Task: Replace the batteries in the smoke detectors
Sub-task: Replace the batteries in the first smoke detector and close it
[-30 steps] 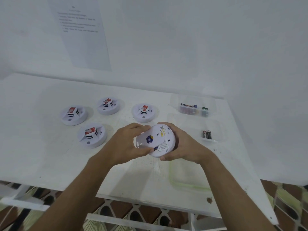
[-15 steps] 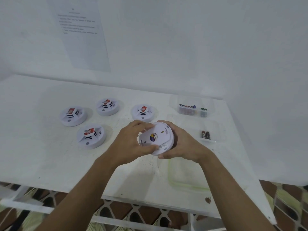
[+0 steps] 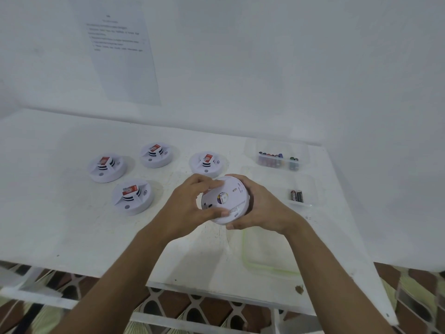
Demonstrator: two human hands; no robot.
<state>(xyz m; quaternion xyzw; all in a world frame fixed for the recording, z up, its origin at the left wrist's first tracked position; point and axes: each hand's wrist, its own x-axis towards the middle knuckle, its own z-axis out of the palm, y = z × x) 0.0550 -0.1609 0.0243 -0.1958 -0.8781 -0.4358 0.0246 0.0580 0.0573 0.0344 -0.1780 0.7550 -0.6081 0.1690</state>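
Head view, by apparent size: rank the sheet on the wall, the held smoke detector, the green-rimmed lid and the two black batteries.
Largest: wall sheet.
Next: green-rimmed lid and held smoke detector, near alike; the lid is partly hidden, so unranked.
Smallest: black batteries.

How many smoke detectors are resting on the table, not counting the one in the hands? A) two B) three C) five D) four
D: four smoke detectors rest on the table, apart from the fifth detector gripped by the left hand and right hand.
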